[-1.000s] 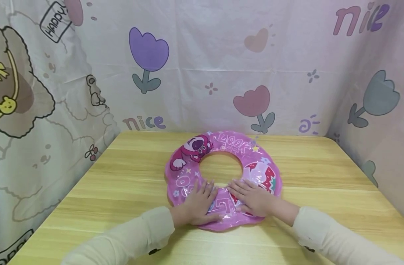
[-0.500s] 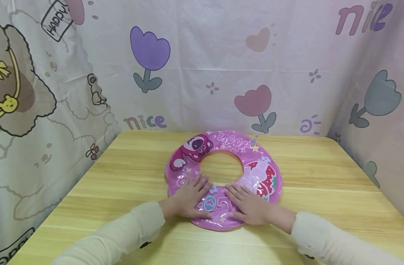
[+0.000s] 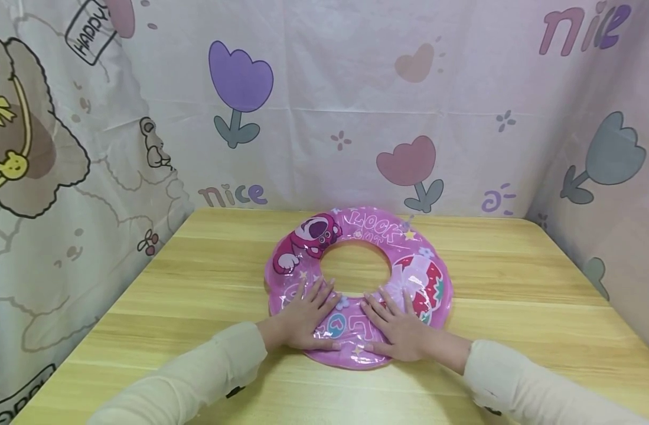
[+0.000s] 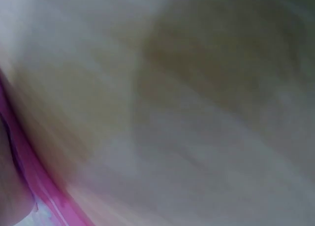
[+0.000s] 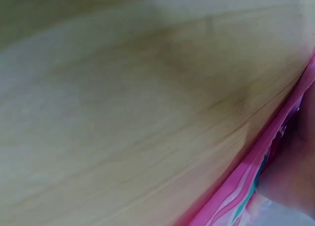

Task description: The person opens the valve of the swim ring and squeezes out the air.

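Note:
A pink inflatable swim ring lies flat on the wooden table, printed with a bear, strawberries and white lettering. On its near left part rests my left hand, palm down with fingers spread. My right hand presses on the near right part, its fingers straight too and pointing toward the hole. Between the two thumbs the near rim of the ring shows. In the left wrist view only the pink edge of the swim ring and a bit of hand appear; the right wrist view likewise catches the ring's edge beside the hand.
A patterned cloth with flowers and hearts hangs behind the table, and more printed cloth hangs along the left side. Bare tabletop lies to the left and right of the ring. Light sleeves cover both forearms.
Both hands have shifted left along the near part of the swim ring. Over the last half second the right fingers have spread apart, while the left hand has hardly moved.

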`<state>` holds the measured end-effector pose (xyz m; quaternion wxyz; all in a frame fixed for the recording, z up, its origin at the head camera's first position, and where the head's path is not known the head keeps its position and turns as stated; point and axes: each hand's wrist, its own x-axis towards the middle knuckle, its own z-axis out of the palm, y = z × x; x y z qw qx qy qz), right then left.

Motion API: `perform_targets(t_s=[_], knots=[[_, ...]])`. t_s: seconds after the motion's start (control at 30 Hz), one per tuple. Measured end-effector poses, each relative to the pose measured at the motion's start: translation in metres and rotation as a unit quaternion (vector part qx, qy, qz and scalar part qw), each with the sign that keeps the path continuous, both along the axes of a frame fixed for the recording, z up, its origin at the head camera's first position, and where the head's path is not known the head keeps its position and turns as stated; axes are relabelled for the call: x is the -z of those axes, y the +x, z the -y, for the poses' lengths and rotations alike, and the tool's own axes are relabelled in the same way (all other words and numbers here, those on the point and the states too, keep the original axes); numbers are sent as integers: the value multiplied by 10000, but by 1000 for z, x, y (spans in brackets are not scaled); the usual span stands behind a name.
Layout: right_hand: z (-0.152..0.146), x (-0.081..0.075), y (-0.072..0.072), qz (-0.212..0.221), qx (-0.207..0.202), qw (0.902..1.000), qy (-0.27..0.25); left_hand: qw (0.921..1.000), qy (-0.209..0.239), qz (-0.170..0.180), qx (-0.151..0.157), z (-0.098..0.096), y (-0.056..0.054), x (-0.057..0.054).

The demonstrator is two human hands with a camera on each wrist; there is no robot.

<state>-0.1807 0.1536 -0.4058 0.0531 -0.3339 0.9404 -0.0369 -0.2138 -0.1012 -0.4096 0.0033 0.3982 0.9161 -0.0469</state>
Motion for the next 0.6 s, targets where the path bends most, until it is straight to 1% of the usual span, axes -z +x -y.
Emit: perform_targets(t_s=[0.17,0.43,0.6], knots=[[0,-1,-1,211,15,9998,-71,9999,84,53,23,0,-1,3],[-1,-5,0,336,-6,9992,-209,9999,87,56,-2,0,-1,5],[-8,0,-7,353,-54,9989,-312,9999,84,72,-122,-4,4,3]])
